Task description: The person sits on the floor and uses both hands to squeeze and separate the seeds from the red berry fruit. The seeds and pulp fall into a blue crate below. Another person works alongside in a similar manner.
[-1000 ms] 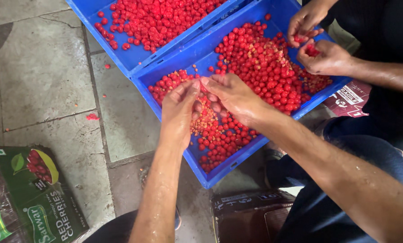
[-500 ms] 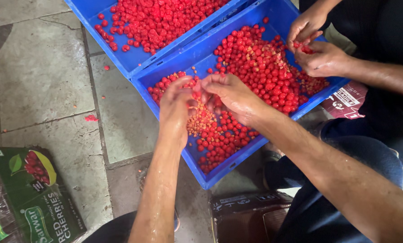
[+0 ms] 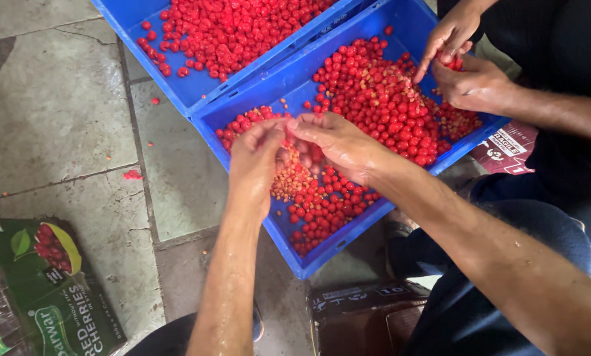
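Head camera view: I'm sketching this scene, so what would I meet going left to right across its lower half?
Green cherry package → stone floor → left hand → right hand → dark carton → blue-clad leg.

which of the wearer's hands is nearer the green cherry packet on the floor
Left. The left hand is over the near blue crate, on the side toward the green packet at lower left. The right hand is beside it, farther right over the cherries.
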`<state>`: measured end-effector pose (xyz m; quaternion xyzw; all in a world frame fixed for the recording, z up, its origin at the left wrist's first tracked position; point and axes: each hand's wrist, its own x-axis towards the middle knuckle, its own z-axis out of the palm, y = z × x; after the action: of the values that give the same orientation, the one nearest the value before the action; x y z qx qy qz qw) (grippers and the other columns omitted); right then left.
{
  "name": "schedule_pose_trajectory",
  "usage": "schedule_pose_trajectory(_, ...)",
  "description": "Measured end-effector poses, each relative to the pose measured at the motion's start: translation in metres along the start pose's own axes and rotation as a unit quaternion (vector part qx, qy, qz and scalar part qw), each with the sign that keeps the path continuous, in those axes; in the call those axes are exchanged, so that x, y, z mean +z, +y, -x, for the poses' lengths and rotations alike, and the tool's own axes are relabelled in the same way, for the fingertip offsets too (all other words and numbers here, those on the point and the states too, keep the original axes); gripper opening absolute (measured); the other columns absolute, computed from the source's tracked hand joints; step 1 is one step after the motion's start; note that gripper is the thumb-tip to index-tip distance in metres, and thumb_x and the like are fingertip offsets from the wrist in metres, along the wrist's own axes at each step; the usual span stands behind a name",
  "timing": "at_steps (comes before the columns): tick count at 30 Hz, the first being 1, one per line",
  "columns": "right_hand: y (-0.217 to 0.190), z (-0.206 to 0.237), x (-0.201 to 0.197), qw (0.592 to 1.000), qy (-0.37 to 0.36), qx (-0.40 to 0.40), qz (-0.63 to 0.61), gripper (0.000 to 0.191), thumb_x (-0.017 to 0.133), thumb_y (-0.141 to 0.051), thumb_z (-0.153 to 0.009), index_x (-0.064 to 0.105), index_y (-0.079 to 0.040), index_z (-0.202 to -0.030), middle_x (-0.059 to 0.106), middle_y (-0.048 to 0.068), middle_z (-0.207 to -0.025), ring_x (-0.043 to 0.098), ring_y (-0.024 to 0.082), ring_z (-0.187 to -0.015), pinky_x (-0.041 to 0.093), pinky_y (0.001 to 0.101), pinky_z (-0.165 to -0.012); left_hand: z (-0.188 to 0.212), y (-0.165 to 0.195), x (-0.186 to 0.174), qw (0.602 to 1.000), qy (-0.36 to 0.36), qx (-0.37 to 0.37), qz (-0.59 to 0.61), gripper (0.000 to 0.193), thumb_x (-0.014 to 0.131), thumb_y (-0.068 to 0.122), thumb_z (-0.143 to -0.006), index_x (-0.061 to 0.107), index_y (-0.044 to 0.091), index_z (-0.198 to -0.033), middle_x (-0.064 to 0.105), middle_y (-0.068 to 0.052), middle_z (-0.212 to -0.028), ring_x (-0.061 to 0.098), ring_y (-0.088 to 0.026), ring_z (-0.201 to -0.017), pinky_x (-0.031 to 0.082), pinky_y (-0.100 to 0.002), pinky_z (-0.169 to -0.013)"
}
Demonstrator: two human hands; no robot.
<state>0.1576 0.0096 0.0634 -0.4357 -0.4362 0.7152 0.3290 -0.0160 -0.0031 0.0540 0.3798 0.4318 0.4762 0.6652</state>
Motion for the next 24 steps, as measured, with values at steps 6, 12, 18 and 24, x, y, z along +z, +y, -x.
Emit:
schedule_pose_trajectory(6, 0.007, 0.000, 0.002, 0.999, 0.044, 0.000, 0.010, 0.028, 0.065, -0.036, -0.099, 0.062, -0.012, -0.085, 0.058, -0.002, -0.069, 0.056, 0.010, -0.056, 0.038, 0.0251, -0.047, 0.003, -0.011, -0.004, 1.000, -0.003, -0.010, 0.024, 0.024, 0.060, 0.023, -0.101, 0.073, 0.007, -0.115, 0.068, 0.004, -0.083, 0.054, -0.003, -0.068, 0.041, -0.018, -0.056)
schedule_pose_trajectory(12, 0.004, 0.005, 0.008, 0.997, 0.013, -0.011, -0.080, 0.023, 0.064, -0.029, -0.097, 0.067, -0.008, -0.088, 0.061, 0.001, -0.070, 0.057, 0.012, -0.057, 0.046, 0.0275, -0.051, 0.003, -0.006, -0.001, 0.997, -0.023, -0.043, 0.062, 0.024, 0.065, 0.025, -0.098, 0.071, 0.007, -0.113, 0.067, 0.001, -0.077, 0.058, -0.006, -0.064, 0.043, -0.020, -0.054)
schedule_pose_trajectory(18, 0.000, 0.008, 0.016, 0.996, 0.060, 0.043, -0.045, 0.057, 0.054, -0.061, -0.093, 0.063, -0.009, -0.073, 0.062, 0.003, -0.061, 0.060, 0.013, -0.051, 0.041, 0.0273, -0.042, 0.003, -0.010, 0.001, 0.998, -0.035, -0.030, 0.046, 0.014, 0.069, 0.019, -0.095, 0.064, 0.010, -0.104, 0.064, 0.000, -0.072, 0.058, -0.009, -0.058, 0.039, -0.022, -0.049)
schedule_pose_trajectory(24, 0.006, 0.005, 0.016, 0.995, 0.083, -0.007, -0.048, 0.047, 0.064, -0.056, -0.094, 0.062, -0.012, -0.077, 0.058, -0.001, -0.061, 0.054, 0.009, -0.052, 0.033, 0.0255, -0.043, 0.001, -0.009, -0.001, 0.997, -0.048, -0.046, 0.049, 0.014, 0.066, 0.017, -0.095, 0.067, 0.010, -0.108, 0.067, 0.000, -0.076, 0.060, -0.007, -0.064, 0.042, -0.020, -0.055)
